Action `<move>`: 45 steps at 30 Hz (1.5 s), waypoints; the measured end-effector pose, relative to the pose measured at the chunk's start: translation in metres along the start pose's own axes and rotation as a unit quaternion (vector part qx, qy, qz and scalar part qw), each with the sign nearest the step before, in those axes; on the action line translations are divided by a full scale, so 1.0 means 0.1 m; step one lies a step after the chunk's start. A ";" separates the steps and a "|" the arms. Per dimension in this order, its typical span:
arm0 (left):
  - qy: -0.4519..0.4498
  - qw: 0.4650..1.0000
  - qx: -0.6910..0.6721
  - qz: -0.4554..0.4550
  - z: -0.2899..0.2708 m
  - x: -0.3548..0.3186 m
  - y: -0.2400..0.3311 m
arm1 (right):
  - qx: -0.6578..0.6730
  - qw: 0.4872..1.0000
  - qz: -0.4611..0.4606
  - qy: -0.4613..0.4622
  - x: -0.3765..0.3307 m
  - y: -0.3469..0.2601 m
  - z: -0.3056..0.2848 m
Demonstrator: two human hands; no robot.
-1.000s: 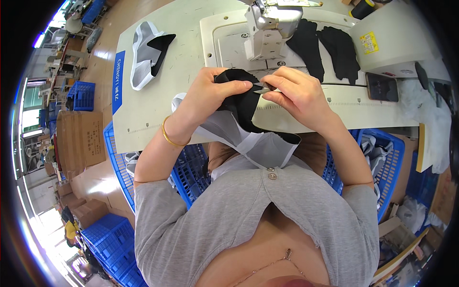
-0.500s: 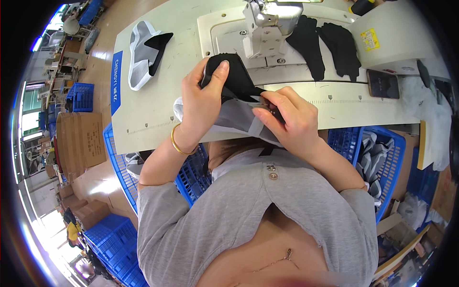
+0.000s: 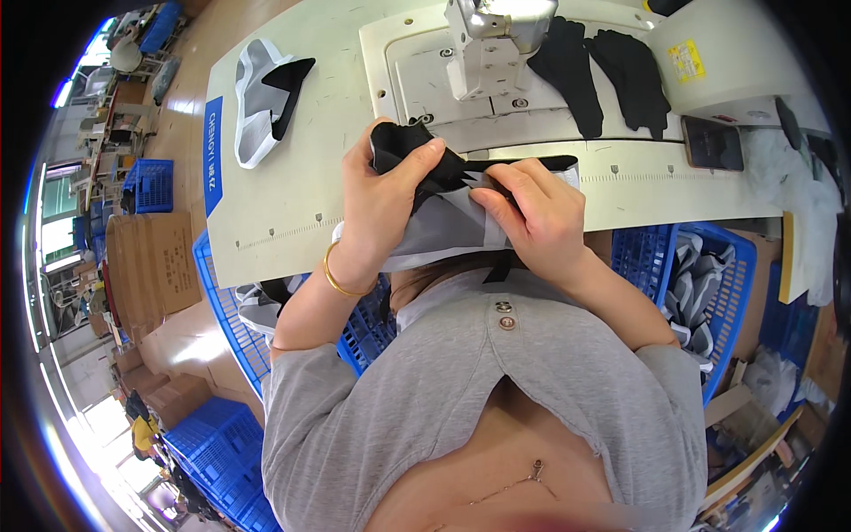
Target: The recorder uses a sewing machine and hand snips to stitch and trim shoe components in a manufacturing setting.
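Above the front edge of the sewing table, both my hands hold a grey and black shoe upper (image 3: 436, 229). My left hand (image 3: 379, 208) is closed on its black collar part, thumb on top and fingers behind. My right hand (image 3: 542, 211) pinches the black edge where it meets the grey fabric, thumb and fingers together. A black strip sticks out behind my right fingers. Part of the upper's lower side is hidden by my hands. Beyond them stands the sewing machine head (image 3: 489, 58). A similar upper (image 3: 257, 89) with white edges lies flat at the table's left.
Two flat black fabric pieces (image 3: 567, 75) lie right of the machine head. A phone (image 3: 712, 144) rests near the machine's right body, beside clear plastic (image 3: 780, 173). Blue baskets with uppers stand below the table, at right (image 3: 729, 310) and left (image 3: 222, 306).
The black collar part has folded down and opened in my left hand. The upper has spread out, and its black strip now shows behind my right hand. My right hand has shifted slightly left.
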State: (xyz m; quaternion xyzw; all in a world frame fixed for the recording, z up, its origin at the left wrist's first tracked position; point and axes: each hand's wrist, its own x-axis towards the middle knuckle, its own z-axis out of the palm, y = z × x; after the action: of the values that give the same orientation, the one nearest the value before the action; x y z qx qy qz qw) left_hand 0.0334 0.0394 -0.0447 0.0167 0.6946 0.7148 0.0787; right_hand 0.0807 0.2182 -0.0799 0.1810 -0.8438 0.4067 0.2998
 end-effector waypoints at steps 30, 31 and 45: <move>0.084 0.979 -0.184 -0.026 0.15 -0.03 -0.10 | -0.052 0.996 -0.047 0.063 0.05 0.13 0.13; 0.081 0.979 -0.183 -0.025 0.16 -0.04 -0.10 | -0.051 0.996 -0.044 0.060 0.05 0.13 0.13; 0.093 0.986 -0.137 0.024 0.22 -0.12 -0.14 | -0.053 0.996 -0.031 0.059 0.09 0.09 0.16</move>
State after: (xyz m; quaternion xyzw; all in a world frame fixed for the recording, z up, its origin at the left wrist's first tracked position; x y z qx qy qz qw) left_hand 0.0494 0.0601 -0.0566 -0.0438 0.5942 0.8031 -0.0017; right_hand 0.0630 0.2105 -0.0867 0.1666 -0.8392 0.3617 0.3703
